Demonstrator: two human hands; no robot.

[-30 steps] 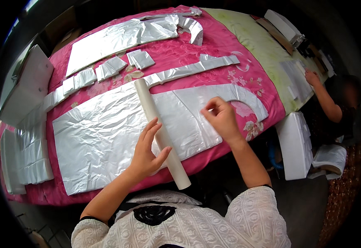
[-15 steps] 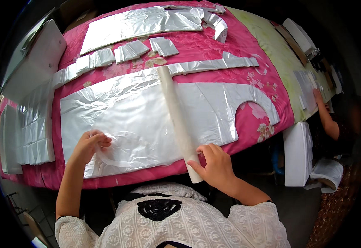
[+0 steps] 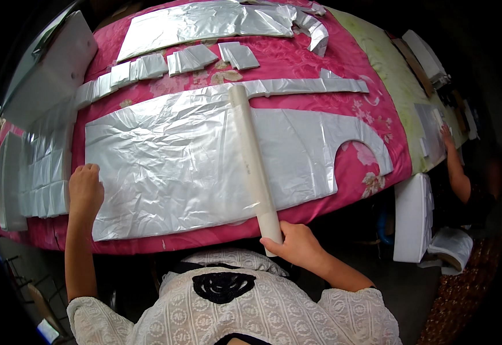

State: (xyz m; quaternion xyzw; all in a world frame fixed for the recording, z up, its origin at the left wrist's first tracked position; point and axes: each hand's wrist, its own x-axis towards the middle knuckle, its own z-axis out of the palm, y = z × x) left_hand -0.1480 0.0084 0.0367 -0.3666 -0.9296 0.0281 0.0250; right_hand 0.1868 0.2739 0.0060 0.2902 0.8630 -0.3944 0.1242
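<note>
A stack of thin, shiny white plastic sheets (image 3: 164,172), with a curved cut-out at its right end, lies on the pink flowered cloth. Across the stack rests a long pale tube (image 3: 249,155), its near end sticking out past the table's front edge. My right hand (image 3: 297,244) is wrapped round that near end, thumb on top. At the stack's left edge my left hand (image 3: 86,187) is closed in a fist; whatever its fingers hold is hidden.
Behind lie small folded plastic packets (image 3: 190,59) and another sheet stack (image 3: 205,27). Clear-wrapped bundles (image 3: 44,178) and a white box (image 3: 55,63) stand at left. On the right, a co-worker's hand (image 3: 447,138) touches plastic on the yellow-green cloth; a white foam block (image 3: 412,218) stands below.
My left hand has moved left, from over the sheets to their left edge, and closed into a fist. The loose top film now lies spread out. My right hand has shifted to the tube's very end.
</note>
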